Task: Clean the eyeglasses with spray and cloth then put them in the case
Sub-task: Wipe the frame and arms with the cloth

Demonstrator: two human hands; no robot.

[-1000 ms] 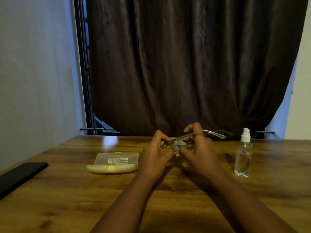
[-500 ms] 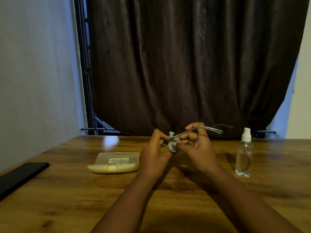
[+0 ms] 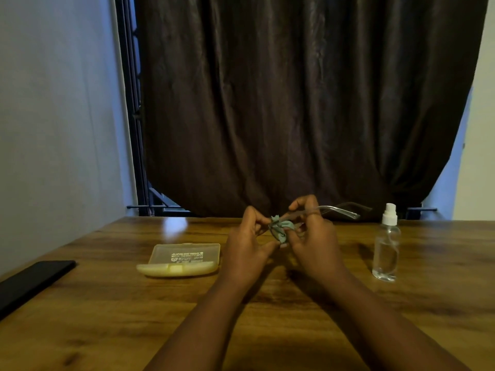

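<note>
Both hands are raised above the wooden table with the eyeglasses between them. My left hand pinches the frame's front at the left. My right hand presses a small pale green cloth onto a lens; the lenses are mostly hidden by cloth and fingers. Two temple arms stick out to the right past my right hand. The translucent yellowish case lies shut on the table, left of my hands. A clear spray bottle with a white nozzle stands upright to the right.
A flat black object lies at the table's left edge. A dark curtain hangs behind the table's far edge, with a wall on the left.
The cloth has shifted on the lens as my right fingers rub it, bunching up and then dropping lower. The glasses' temple arms tilted slightly. Case and bottle have not moved.
</note>
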